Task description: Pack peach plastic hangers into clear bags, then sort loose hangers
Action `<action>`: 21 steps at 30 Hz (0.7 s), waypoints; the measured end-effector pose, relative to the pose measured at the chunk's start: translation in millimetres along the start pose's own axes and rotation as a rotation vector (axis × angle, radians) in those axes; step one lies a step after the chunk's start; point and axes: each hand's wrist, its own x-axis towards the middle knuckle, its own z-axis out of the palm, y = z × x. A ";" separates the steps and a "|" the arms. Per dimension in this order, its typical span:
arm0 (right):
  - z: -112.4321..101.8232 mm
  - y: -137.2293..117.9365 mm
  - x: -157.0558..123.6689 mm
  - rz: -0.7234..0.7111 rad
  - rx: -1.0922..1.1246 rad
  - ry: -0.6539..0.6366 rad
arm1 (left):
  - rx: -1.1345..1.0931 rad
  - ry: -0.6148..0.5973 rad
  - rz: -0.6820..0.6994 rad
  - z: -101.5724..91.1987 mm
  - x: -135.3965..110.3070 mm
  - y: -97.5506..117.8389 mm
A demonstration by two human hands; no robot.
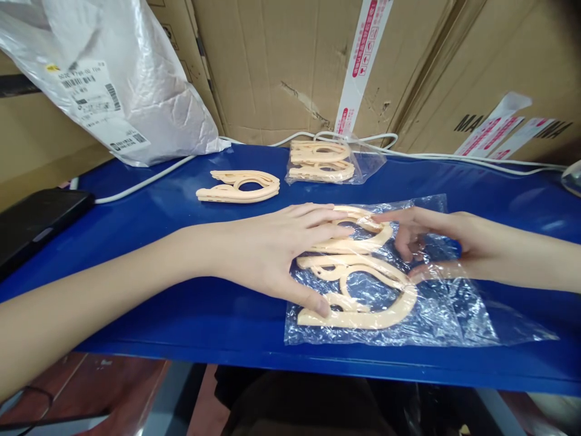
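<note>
A clear plastic bag (pixel 440 303) lies flat on the blue tabletop, with cream folding hangers (pixel 385 318) inside it. My left hand (pixel 276 242) rests on the bag's left part, fingers spread over the hangers and thumb on the lower one. From the right, my right hand (pixel 436 239) touches the bag with its index finger and thumb apart, at the rounded ends of the hangers; its other fingers are curled. Beyond my left hand sits a loose stack of folded cream hangers (pixel 258 194). Farther back, another clear bag (pixel 365 160) holds more of them.
A white shipping bag (pixel 149 79) with labels leans at the back left. Cardboard boxes (pixel 272 72) stand along the rear, with a white cable (pixel 436 155) running before them. A black device (pixel 40 224) lies at the left. The blue table's front edge (pixel 227 357) is close to me.
</note>
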 end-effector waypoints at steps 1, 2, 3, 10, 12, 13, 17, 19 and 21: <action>1.1 0.4 0.7 0.009 0.010 0.002 | 0.003 0.001 0.003 -0.5 0.0 0.5; 1.9 0.8 1.2 0.016 0.017 0.007 | 0.008 0.002 0.004 -0.9 -0.1 1.4; 2.6 1.2 1.4 0.018 0.021 0.008 | 0.015 -0.001 0.002 -0.9 -0.2 2.6; 2.7 -3.3 1.8 -0.003 -0.031 0.024 | 0.079 0.058 -0.002 7.6 -2.7 13.6; 2.4 -4.8 2.2 -0.032 -0.042 0.022 | 0.087 0.068 -0.003 8.7 -3.6 16.2; 2.2 -5.2 2.3 -0.046 -0.050 0.022 | 0.088 0.074 -0.006 8.7 -3.9 17.0; 1.5 -5.2 2.0 -0.061 -0.085 0.028 | 0.090 0.073 -0.008 8.3 -3.4 16.8; 1.2 -5.2 1.4 -0.053 -0.090 0.028 | 0.097 0.062 0.003 8.0 -2.8 15.6; 1.2 -5.9 0.7 -0.046 -0.095 0.029 | 0.103 0.055 0.007 6.7 -2.7 15.2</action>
